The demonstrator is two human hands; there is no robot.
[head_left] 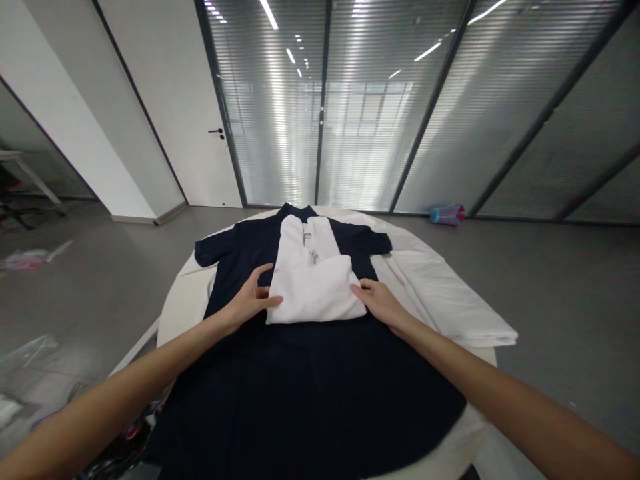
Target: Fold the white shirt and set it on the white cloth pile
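Observation:
A folded white garment [315, 293] with a label at its neck lies on the chest of a dark navy short-sleeved garment [320, 387], which is spread flat. My left hand [250, 293] is at the white garment's left edge, thumb and fingers apart, the thumb touching the fabric. At the right edge, my right hand [377, 300] has its fingers bent around the side of the white garment and pinches it. Part of each hand's grip is hidden by the cloth and fingers.
A round white table [175, 313] carries the garments. White folded cloth [450, 300] hangs past its right edge. Behind are glass partitions with blinds and a white door [185, 100]. A blue and pink bundle [447, 215] and plastic bags [30, 353] lie on the floor.

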